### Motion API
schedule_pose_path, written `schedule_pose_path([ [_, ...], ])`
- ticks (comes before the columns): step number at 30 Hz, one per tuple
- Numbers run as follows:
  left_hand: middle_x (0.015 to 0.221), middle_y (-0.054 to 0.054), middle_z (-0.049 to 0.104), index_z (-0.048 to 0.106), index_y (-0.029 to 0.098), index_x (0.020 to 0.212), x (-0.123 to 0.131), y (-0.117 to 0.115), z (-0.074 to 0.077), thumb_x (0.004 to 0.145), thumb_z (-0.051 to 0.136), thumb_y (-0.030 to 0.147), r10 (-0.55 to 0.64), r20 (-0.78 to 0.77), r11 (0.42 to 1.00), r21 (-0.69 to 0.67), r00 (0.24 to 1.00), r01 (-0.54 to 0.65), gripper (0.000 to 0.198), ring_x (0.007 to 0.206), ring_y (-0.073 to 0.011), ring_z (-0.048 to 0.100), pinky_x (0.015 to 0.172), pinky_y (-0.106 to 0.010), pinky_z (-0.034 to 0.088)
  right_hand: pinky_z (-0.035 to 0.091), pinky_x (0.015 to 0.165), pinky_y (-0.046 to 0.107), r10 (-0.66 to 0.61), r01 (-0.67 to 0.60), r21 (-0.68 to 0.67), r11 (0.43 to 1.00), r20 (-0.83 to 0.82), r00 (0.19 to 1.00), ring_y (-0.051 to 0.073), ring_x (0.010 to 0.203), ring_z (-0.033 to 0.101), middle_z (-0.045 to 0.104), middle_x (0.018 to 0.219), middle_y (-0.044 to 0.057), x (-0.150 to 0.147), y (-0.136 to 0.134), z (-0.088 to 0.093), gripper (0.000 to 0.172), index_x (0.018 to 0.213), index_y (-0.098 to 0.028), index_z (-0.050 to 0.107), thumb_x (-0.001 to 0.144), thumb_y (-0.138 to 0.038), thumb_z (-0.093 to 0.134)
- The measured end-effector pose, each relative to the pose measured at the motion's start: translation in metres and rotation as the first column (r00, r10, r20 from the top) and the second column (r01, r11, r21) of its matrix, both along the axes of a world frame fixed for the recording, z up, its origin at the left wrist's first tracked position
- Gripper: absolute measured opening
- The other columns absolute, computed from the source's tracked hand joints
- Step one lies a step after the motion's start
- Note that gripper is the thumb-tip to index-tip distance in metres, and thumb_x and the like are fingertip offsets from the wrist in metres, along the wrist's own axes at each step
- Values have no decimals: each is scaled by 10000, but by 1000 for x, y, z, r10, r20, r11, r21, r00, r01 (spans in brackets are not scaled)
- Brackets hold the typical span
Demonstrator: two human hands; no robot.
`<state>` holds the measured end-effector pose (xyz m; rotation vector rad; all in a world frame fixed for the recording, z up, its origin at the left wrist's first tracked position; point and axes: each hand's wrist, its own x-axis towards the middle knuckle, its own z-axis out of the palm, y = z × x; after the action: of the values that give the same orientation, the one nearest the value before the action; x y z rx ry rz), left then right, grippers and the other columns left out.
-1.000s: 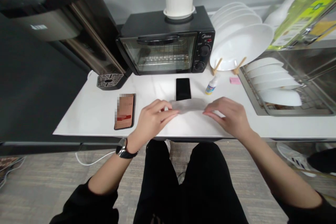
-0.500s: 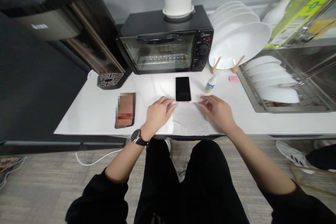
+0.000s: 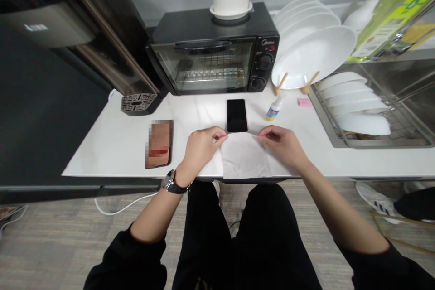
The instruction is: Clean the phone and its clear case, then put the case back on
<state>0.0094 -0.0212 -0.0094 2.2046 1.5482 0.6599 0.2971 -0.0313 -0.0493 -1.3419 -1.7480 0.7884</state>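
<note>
A pale grey cloth (image 3: 245, 157) lies spread at the front edge of the white counter (image 3: 112, 145). My left hand (image 3: 200, 149) pinches its far left corner. My right hand (image 3: 283, 145) pinches its far right corner. Just beyond the cloth a black phone (image 3: 237, 115) lies flat, screen up. A small white dropper bottle (image 3: 273, 109) with a blue and yellow label stands to the right of the phone.
A second phone in a brown case (image 3: 158, 143) lies left of my left hand. A black toaster oven (image 3: 212, 56) stands at the back, a black machine with a drip tray (image 3: 136, 102) at the left. White plates (image 3: 311, 52) lean in a rack; a sink (image 3: 370, 113) holds more at the right.
The cloth was drawn toward me and laid flat on the counter edge. Both hands moved inward and now pinch its far corners, close to the black phone.
</note>
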Motion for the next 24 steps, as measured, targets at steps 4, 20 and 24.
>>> schedule_pose_path([
  [4, 930, 27, 847, 784, 266, 968, 1, 17, 0, 989, 770, 263, -21, 77, 1000, 23, 997, 19, 25, 883, -196, 804, 827, -325, 563, 611, 777, 384, -50, 52, 27, 998, -62, 997, 219, 804, 745, 822, 901, 76, -4, 19, 1, 447, 905, -212, 775, 952, -654, 726],
  [20, 1504, -90, 643, 569, 271, 1562, 94, 73, 42, 1081, 624, 286, -428, 122, 897, 177, 895, 405, 484, 992, -149, 715, 937, -320, 556, 588, 890, 441, -254, 243, 283, 928, 1, 967, 287, 984, 740, 782, 1151, 133, 8, 66, 1, 513, 1277, -224, 621, 1006, -660, 626],
  [24, 1269, -75, 717, 732, 217, 1305, 106, 74, 51, 1084, 611, 240, -530, 84, 839, 199, 844, 507, 253, 1048, -176, 709, 931, -315, 528, 544, 702, 363, -103, 69, 275, 959, 114, 988, 215, 683, 665, 791, 922, 71, 4, 43, 12, 463, 1065, -232, 696, 1046, -675, 562],
])
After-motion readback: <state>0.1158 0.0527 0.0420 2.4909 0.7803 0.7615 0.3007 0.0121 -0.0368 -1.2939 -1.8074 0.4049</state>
